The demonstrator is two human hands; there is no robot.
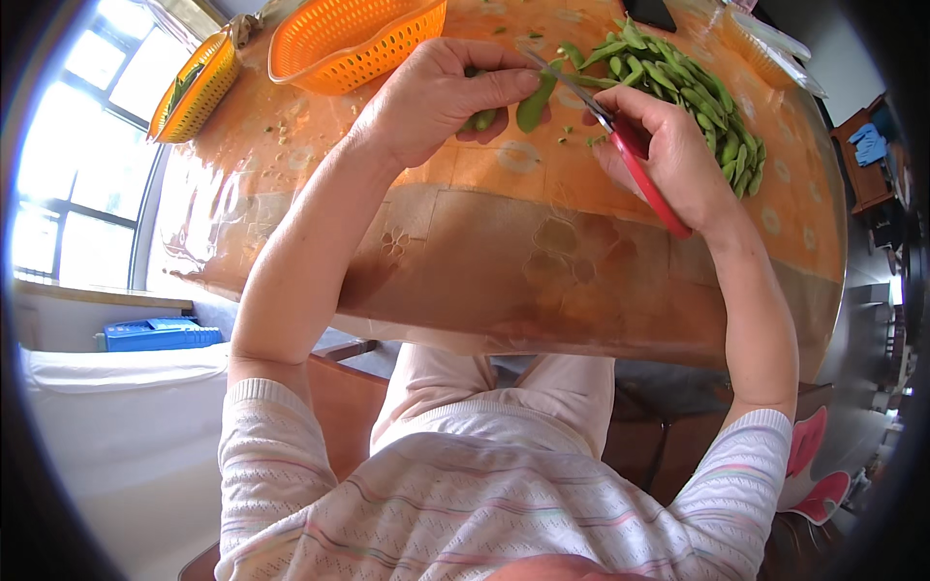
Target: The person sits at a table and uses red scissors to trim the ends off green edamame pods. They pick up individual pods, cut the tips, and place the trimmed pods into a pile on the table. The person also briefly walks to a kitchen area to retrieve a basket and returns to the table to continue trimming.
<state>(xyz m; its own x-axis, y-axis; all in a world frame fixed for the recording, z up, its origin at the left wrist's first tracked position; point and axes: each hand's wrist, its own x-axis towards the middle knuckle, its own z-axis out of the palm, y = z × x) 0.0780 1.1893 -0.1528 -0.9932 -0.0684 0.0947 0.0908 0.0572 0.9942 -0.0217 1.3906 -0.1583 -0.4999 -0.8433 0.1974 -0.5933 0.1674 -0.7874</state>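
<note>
Several green soybean pods are in my left hand point(450, 98). One pod point(538, 102) sticks out between its thumb and fingers, and others show below the palm. My right hand point(654, 145) grips red-handled scissors point(639, 171). Their metal blades point up and left, crossing by the top end of the held pod; whether they touch it I cannot tell. Just beyond my right hand lies a large heap of soybean pods point(683, 80) on the table. Small green clippings point(567, 132) are scattered on the tablecloth between my hands.
An orange perforated plastic basket point(349, 51) stands beyond my left hand. Farther left, a smaller yellow-orange basket point(200, 91) holds something green. A clear plastic cover lies over the patterned tablecloth point(465, 247). A dark flat object point(652, 13) and a stack of containers point(770, 51) sit at the far right.
</note>
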